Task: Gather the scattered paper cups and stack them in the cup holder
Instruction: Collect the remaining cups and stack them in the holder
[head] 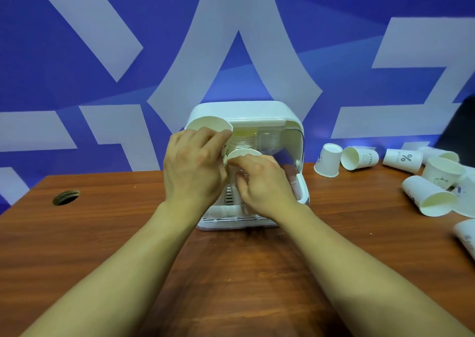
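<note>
- Paper cups (359, 158) lie loose on the right side of the tabletop (128, 221), well apart from the cup holder (257, 110); most are on their sides, one stands mouth-down.
- Cup holder: white, box-shaped, at the middle of the tabletop with its front open; a nested stack (241, 141) shows inside.
- Left hand (192, 167): fingers (218, 136) curled round the wall of an upper cup (209, 126), held at the holder's upper left with its mouth toward the camera.
- Right hand (262, 182): curled round a lower cup (244, 153), held just in front of the stack; whether it touches the stack cannot be told.
- Handling, as judged: the cups look light and thin-walled, so they should dent under a hard squeeze; the rolled rim is likely the stiffest part; the smooth tapered wall may slide in a loose hold.
- Recommended hold: a light grasp round the wall just below the rim, thumb opposite the fingers; pressure on the mid-wall is best avoided.
- Risk, as judged: a cup pushed in tilted may jam or crease its neighbour; mouths should line up before nesting.
</note>
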The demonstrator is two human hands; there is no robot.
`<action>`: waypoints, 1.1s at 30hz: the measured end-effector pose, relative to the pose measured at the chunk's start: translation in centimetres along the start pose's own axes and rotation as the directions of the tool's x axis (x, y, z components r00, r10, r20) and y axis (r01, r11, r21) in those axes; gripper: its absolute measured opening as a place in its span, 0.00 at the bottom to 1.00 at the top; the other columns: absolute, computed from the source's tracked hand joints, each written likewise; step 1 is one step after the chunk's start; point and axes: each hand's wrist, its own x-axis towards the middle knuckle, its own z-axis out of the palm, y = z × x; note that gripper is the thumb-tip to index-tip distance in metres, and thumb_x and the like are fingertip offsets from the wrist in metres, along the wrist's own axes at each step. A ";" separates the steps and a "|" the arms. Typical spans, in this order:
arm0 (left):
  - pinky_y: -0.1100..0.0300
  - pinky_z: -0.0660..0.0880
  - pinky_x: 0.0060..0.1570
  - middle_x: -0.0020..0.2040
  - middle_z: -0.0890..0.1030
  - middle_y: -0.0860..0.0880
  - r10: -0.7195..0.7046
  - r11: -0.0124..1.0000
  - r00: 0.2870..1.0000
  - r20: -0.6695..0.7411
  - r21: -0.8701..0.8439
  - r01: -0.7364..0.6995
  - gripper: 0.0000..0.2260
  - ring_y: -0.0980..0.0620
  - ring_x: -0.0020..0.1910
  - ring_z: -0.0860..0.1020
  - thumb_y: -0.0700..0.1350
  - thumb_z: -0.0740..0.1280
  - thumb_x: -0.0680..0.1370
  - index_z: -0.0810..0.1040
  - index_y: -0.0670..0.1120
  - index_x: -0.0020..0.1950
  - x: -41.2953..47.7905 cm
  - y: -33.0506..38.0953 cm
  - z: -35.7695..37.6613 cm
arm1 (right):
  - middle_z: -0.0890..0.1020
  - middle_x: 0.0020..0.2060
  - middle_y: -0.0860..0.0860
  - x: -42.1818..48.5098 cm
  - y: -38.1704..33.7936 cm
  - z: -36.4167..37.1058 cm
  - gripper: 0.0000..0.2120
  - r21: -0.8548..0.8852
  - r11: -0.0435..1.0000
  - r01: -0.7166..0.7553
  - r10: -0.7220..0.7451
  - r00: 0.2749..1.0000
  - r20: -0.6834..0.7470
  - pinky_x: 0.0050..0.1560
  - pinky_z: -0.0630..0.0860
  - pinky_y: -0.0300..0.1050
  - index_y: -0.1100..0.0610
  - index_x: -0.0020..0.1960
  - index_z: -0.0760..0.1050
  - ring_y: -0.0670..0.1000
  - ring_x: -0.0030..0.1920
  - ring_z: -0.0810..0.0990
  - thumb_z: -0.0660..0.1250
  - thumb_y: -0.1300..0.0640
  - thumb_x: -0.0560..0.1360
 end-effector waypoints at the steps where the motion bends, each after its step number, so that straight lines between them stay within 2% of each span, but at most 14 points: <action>1: 0.49 0.72 0.46 0.42 0.82 0.47 0.010 1.000 1.000 -0.008 -0.001 -0.010 0.15 0.40 0.39 0.77 0.35 0.67 0.70 0.84 0.45 0.53 -0.1 0.0 0.1 | 0.84 0.47 0.52 0.0 0.0 0.0 0.15 0.001 1.000 0.000 0.000 1.000 -0.001 0.54 0.73 0.55 0.56 0.57 0.80 0.58 0.49 0.80 0.65 0.61 0.72; 5: 0.50 0.71 0.46 0.42 0.82 0.47 0.037 0.999 0.999 -0.014 0.005 -0.037 0.16 0.40 0.39 0.77 0.34 0.67 0.69 0.84 0.45 0.54 -0.1 -0.1 0.4 | 0.84 0.46 0.52 -0.2 0.0 0.0 0.15 0.005 1.000 0.001 -0.001 1.000 -0.015 0.53 0.73 0.54 0.56 0.57 0.80 0.59 0.48 0.80 0.65 0.61 0.72; 11: 0.50 0.70 0.45 0.41 0.82 0.47 0.041 0.999 0.997 -0.063 -0.001 -0.041 0.14 0.41 0.39 0.77 0.36 0.65 0.72 0.84 0.45 0.53 0.1 -0.2 0.7 | 0.83 0.43 0.53 -0.2 0.0 0.1 0.14 0.009 1.000 0.001 0.000 0.999 -0.041 0.51 0.74 0.54 0.57 0.55 0.80 0.59 0.45 0.79 0.65 0.61 0.71; 15: 0.50 0.70 0.46 0.41 0.82 0.47 -0.007 1.000 0.998 0.065 0.000 0.007 0.14 0.40 0.39 0.77 0.38 0.64 0.70 0.84 0.45 0.52 -0.4 -0.3 1.4 | 0.83 0.42 0.52 -0.2 0.0 0.1 0.14 0.013 1.000 -0.011 0.011 1.000 -0.027 0.51 0.73 0.53 0.56 0.54 0.80 0.59 0.44 0.79 0.63 0.60 0.70; 18: 0.51 0.71 0.45 0.41 0.82 0.47 -0.073 0.997 0.981 0.179 0.002 0.074 0.13 0.39 0.40 0.78 0.40 0.65 0.70 0.85 0.46 0.51 -1.0 -0.7 2.0 | 0.82 0.45 0.51 -0.1 0.1 0.1 0.14 0.005 1.000 -0.016 0.016 1.000 0.001 0.53 0.72 0.53 0.54 0.56 0.79 0.58 0.46 0.78 0.63 0.59 0.71; 22: 0.53 0.71 0.40 0.42 0.83 0.48 -0.153 0.988 0.950 0.272 0.041 0.148 0.11 0.38 0.39 0.78 0.39 0.68 0.73 0.85 0.49 0.51 -1.9 -1.3 2.6 | 0.83 0.48 0.52 -0.1 0.1 0.3 0.14 0.018 0.999 -0.026 0.026 1.000 -0.009 0.56 0.72 0.53 0.55 0.58 0.79 0.58 0.48 0.79 0.66 0.60 0.73; 27: 0.53 0.72 0.37 0.45 0.83 0.50 -0.160 0.987 0.941 0.298 0.061 0.149 0.14 0.39 0.41 0.79 0.49 0.59 0.75 0.83 0.53 0.52 -2.4 -1.1 3.0 | 0.83 0.48 0.53 -0.2 0.0 0.3 0.14 0.022 0.999 -0.036 0.036 0.999 -0.014 0.57 0.71 0.54 0.55 0.58 0.79 0.58 0.48 0.79 0.66 0.60 0.73; 31: 0.52 0.72 0.39 0.44 0.81 0.46 -0.152 0.988 0.949 0.277 0.072 0.137 0.08 0.40 0.42 0.77 0.46 0.65 0.76 0.83 0.48 0.50 -2.4 -0.4 3.1 | 0.81 0.50 0.54 -0.2 -0.3 -0.4 0.14 0.029 1.000 -0.011 0.011 1.000 -0.004 0.56 0.71 0.54 0.57 0.58 0.78 0.58 0.52 0.77 0.66 0.60 0.73; 33: 0.51 0.72 0.41 0.45 0.80 0.45 -0.141 0.990 0.962 0.235 0.040 0.135 0.08 0.41 0.45 0.75 0.42 0.67 0.74 0.82 0.45 0.52 -2.5 0.5 3.1 | 0.79 0.52 0.55 -0.5 -0.4 -1.1 0.14 0.043 0.999 -0.006 0.008 0.999 -0.043 0.55 0.72 0.52 0.59 0.59 0.77 0.57 0.53 0.76 0.66 0.59 0.74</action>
